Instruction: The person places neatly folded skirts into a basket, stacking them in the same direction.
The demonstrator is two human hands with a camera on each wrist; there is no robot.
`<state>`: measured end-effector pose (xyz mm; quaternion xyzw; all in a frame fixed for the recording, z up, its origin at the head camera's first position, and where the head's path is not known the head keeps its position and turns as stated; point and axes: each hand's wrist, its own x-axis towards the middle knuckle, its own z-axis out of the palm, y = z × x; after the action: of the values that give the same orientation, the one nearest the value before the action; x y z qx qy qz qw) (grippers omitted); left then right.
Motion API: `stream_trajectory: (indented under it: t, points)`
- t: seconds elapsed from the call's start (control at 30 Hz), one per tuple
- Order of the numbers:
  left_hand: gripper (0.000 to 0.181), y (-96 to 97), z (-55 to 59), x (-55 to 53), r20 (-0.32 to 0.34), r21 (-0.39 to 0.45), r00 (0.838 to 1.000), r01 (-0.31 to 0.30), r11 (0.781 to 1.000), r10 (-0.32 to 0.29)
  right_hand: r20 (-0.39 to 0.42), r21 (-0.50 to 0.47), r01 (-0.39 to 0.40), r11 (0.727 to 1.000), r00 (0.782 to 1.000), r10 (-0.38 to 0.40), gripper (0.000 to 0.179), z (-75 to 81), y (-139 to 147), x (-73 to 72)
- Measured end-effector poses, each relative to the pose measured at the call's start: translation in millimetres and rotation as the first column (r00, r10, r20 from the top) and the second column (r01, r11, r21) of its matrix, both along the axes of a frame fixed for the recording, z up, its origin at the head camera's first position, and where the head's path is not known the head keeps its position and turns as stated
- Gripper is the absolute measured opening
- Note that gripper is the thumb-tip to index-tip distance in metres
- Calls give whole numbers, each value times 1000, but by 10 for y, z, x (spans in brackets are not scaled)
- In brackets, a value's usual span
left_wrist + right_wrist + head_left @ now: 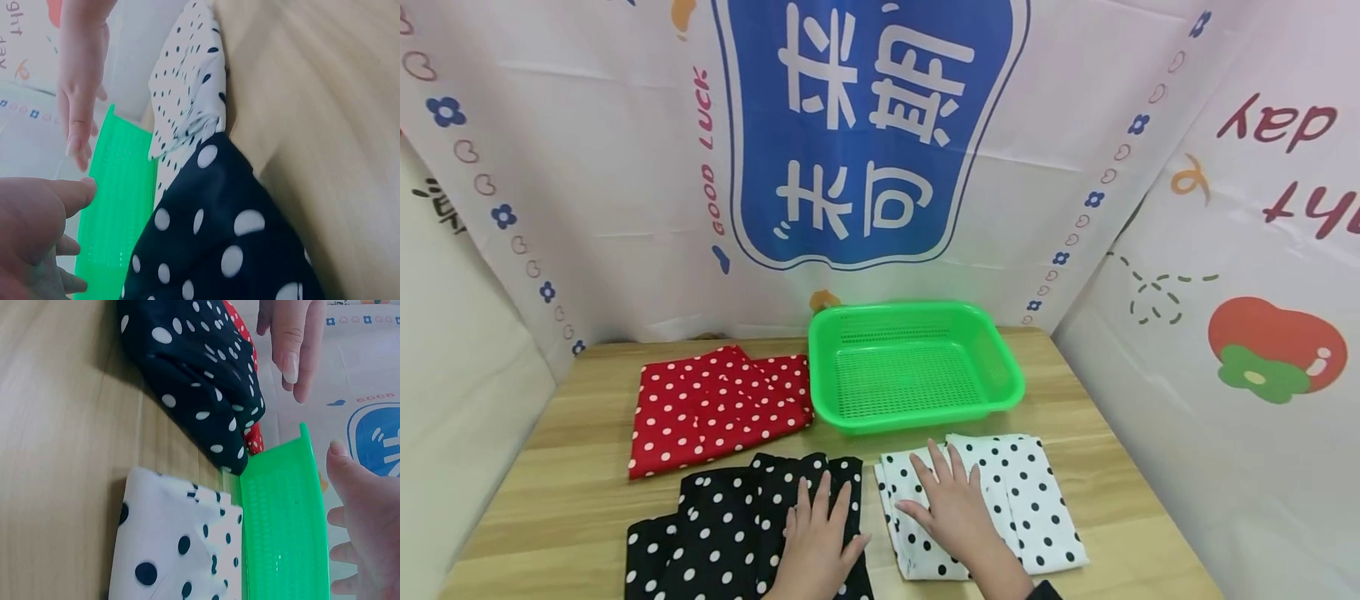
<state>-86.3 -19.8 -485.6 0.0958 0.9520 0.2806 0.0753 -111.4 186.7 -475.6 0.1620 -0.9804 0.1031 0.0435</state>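
A folded black cloth with white dots (718,533) lies at the front left of the table. My left hand (816,542) is over its right part, fingers spread and holding nothing. To the right lies a folded white cloth with black dots (1037,492), and my right hand (957,517) is above it with straight, spread fingers. In the wrist views, a gap shows between each hand and the cloth below. Behind the black cloth is a folded red cloth with white dots (722,408), which neither hand touches.
A green plastic basket (917,423) with mesh sides stands at the back of the wooden table (1120,500), right of the red cloth. A printed white curtain (625,167) hangs behind the table, and white sheets enclose both sides.
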Motion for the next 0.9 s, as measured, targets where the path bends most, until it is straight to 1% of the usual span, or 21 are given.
stream_trajectory:
  t: [0.17,0.27,0.4,0.47,0.57,0.73,0.83,0.9]
  points:
    - [65,108,-11,-17,-37,15,999,16,1000,-15,16,0,23,1000,1000,-23,63,-14,126,10]
    - [64,177,-8,-35,-51,66,998,28,997,-25,34,12,51,999,998,-52,63,-27,221,12]
    - [63,277,-1,-75,-40,148,999,30,989,-25,43,21,95,995,994,-96,63,-65,358,6]
    - [64,326,2,-93,-19,174,1000,25,984,-22,44,15,111,994,993,-111,63,-82,422,5]
    - [65,399,-1,-114,30,202,999,8,979,-14,46,11,122,992,991,-122,62,-102,510,12]
    - [66,528,-42,-153,132,282,991,-17,959,-22,61,12,160,987,985,-160,61,-139,658,37]
    - [67,611,-71,-180,163,320,986,-28,947,-25,66,15,185,983,980,-185,61,-142,754,52]
    - [69,669,-86,-202,174,325,985,-41,945,-17,64,19,199,980,978,-200,61,-144,821,56]
